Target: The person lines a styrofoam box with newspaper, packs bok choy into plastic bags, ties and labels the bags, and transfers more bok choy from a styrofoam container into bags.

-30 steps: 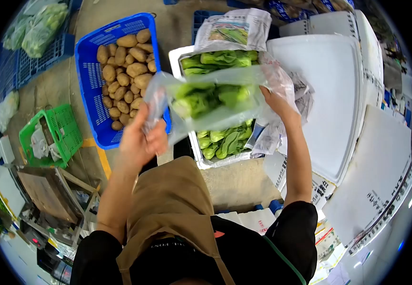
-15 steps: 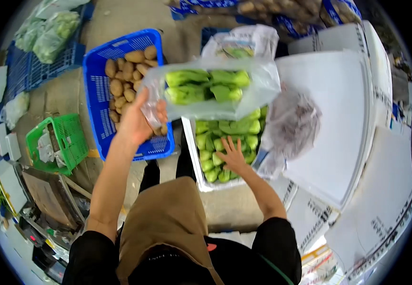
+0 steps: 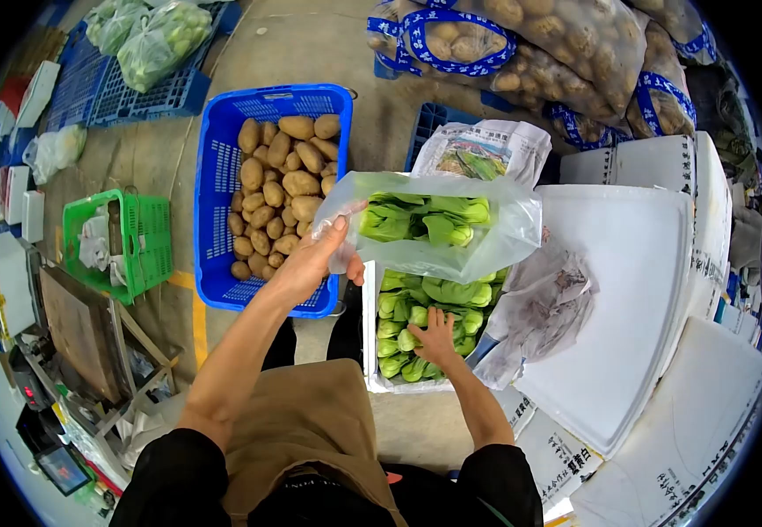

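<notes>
My left hand (image 3: 318,262) is closed on the left end of a clear plastic bag (image 3: 515,230), held out over the box. Several heads of bok choy (image 3: 457,218) show in the bag. Below it, a white foam box (image 3: 370,338) is filled with more bok choy (image 3: 403,303). My right hand (image 3: 436,341) rests on the heads in the box, fingers apart and touching them; its fingertips are partly lost among the greens.
A blue crate (image 3: 208,202) of potatoes stands left of the box, and a green crate (image 3: 148,241) farther left. A white foam lid (image 3: 618,290) and crumpled paper (image 3: 544,307) lie on the right. Sacks of potatoes (image 3: 566,53) are piled at the back.
The whole view has shifted, so crates and box sit lower in the picture. My left hand still holds the bag; my right hand stays on the bok choy with its fingers slightly more bent.
</notes>
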Demonstrator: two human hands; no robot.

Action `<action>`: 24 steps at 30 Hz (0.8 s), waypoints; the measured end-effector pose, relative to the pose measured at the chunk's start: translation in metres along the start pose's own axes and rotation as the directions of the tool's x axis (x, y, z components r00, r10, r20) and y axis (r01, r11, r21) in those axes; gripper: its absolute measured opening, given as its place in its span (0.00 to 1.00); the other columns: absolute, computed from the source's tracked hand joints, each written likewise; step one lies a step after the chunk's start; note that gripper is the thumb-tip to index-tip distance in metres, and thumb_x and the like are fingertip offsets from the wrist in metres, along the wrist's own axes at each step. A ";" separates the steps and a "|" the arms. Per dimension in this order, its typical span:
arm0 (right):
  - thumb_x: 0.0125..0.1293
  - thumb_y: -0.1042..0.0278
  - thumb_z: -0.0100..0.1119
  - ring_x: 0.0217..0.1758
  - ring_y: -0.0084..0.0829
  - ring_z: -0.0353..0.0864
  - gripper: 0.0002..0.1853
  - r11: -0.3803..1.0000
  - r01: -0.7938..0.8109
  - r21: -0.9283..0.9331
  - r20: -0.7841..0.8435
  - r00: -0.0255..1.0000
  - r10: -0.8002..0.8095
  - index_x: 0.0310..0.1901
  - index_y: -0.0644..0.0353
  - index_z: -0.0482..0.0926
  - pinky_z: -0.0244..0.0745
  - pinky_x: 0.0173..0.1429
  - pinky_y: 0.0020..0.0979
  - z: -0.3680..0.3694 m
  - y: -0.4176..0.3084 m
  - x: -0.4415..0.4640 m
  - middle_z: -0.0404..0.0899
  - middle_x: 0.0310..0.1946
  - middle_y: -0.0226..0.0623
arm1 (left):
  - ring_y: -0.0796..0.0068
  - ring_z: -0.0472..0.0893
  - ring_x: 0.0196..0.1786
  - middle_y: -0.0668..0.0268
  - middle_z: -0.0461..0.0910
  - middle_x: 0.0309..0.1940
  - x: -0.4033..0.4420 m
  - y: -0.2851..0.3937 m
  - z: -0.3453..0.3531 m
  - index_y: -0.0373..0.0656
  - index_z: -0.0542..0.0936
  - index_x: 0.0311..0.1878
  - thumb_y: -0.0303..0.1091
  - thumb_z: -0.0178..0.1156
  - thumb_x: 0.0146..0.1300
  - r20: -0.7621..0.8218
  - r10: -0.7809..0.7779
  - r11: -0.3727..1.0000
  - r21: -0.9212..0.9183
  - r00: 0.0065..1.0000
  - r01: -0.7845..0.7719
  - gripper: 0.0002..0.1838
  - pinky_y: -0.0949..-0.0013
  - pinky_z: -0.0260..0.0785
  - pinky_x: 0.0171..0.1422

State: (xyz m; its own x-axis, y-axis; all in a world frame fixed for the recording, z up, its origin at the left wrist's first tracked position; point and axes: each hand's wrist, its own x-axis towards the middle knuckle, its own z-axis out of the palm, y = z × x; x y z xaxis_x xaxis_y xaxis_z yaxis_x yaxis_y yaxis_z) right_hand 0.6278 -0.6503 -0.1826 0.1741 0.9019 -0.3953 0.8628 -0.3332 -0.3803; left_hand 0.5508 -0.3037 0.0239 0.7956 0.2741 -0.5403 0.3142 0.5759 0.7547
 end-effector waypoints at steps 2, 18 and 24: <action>0.34 0.57 0.74 0.60 0.59 0.59 0.35 0.996 -0.004 0.087 -0.064 0.998 0.009 0.51 0.41 0.76 0.53 0.60 0.60 -0.028 -0.007 -0.002 0.61 0.58 0.60 | 0.74 0.75 0.27 0.66 0.71 0.19 -0.001 -0.001 -0.002 0.43 0.58 0.69 0.61 0.39 0.69 0.001 -0.017 0.999 0.032 1.000 0.017 0.35 0.71 0.69 0.39; 0.56 0.39 0.60 0.65 0.44 0.63 0.35 -0.709 0.234 0.665 0.272 0.809 0.522 0.62 0.50 0.67 0.58 0.66 0.54 -0.171 -0.023 0.130 0.68 0.61 0.38 | 0.82 0.61 0.18 0.71 0.63 0.16 -0.005 -0.024 -0.018 0.43 0.67 0.43 0.61 0.31 0.71 0.014 0.000 0.999 0.050 1.000 -0.001 0.28 0.77 0.60 0.26; 0.61 0.34 0.45 0.63 0.49 0.65 0.33 -0.646 -0.067 0.760 0.624 0.351 0.698 0.61 0.47 0.68 0.55 0.59 0.66 -0.096 0.077 0.118 0.70 0.60 0.35 | 0.81 0.64 0.19 0.71 0.65 0.18 0.000 -0.028 -0.013 0.45 0.56 0.59 0.62 0.30 0.70 0.017 0.021 0.993 -0.114 1.000 -0.019 0.30 0.76 0.63 0.32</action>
State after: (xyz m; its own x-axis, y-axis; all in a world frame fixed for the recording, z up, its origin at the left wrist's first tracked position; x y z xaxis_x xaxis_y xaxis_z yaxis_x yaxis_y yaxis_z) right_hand 0.7603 -0.5428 -0.1784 0.3668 -0.0871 -0.9262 -0.9301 -0.0544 -0.3632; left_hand 0.5350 -0.3096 -0.0024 0.8105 0.2735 -0.5180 0.2378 0.6547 0.7176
